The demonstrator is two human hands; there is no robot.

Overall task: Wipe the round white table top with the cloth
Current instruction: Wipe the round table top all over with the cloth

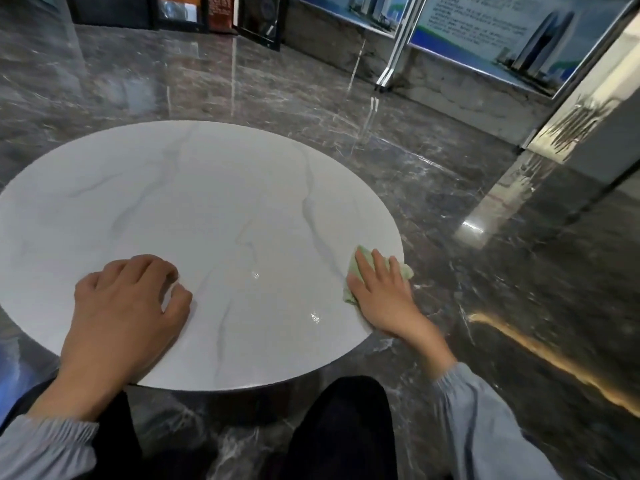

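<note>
Green cloth (pixel 349 293), thin and soft, lies bunched at the right edge of the round white table (pixel 207 209), with one corner reaching past the rim.

Head view: the right hand (pixel 381 292) presses the cloth flat with fingers straight and spread. Its grip is apart and clamps nothing. The left hand (pixel 128 306) rests on the near left of the table, fingers loosely curled with the tips on the surface. Its grip holds nothing.

Assessment: the cloth looks light and limp and is likely to fold or slip on this glossy, veined top. It is best held under a flat palm over its middle.

Not determinable: most of the cloth is hidden under the hand. The table base is in shadow and the left rim is cut off. The wall posters (pixel 485 29) are blurred.
</note>
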